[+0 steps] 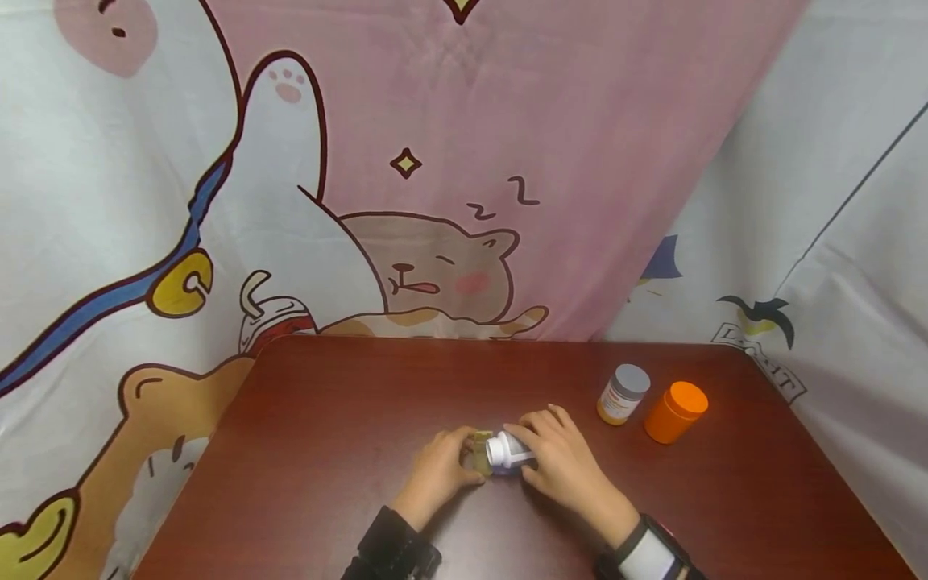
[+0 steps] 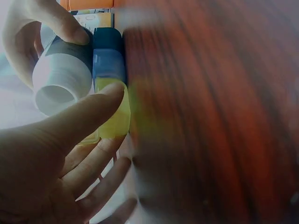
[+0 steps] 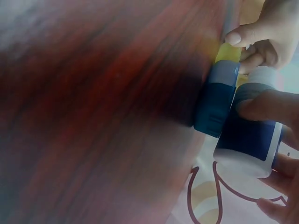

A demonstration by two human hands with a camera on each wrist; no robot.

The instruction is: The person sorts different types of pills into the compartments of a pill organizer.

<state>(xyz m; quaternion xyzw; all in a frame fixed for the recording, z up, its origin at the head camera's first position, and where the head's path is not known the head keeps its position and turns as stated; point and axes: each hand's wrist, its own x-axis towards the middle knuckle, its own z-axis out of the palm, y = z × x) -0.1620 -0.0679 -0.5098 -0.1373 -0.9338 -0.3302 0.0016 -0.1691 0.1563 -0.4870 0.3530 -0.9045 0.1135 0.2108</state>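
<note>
My left hand (image 1: 441, 469) pinches the yellow end of a small pill organizer (image 2: 110, 65), its thumb along one side and its fingers on the other. The organizer has see-through yellow, blue and dark teal sections and lies on the table. Tipped over it is a white pill bottle (image 1: 510, 451) with a dark blue label, gripped by my right hand (image 1: 564, 461). The bottle's uncapped mouth (image 2: 57, 99) points toward the left hand, above the yellow section. In the right wrist view, the bottle's base (image 3: 243, 163) faces the camera and the right thumb presses its label.
To the right on the brown table (image 1: 326, 427) stand a grey-lidded jar (image 1: 623, 395) with a white and orange label and an orange jar (image 1: 675, 412). A curtain (image 1: 580, 121) with cartoon animals hangs behind the table's far edge.
</note>
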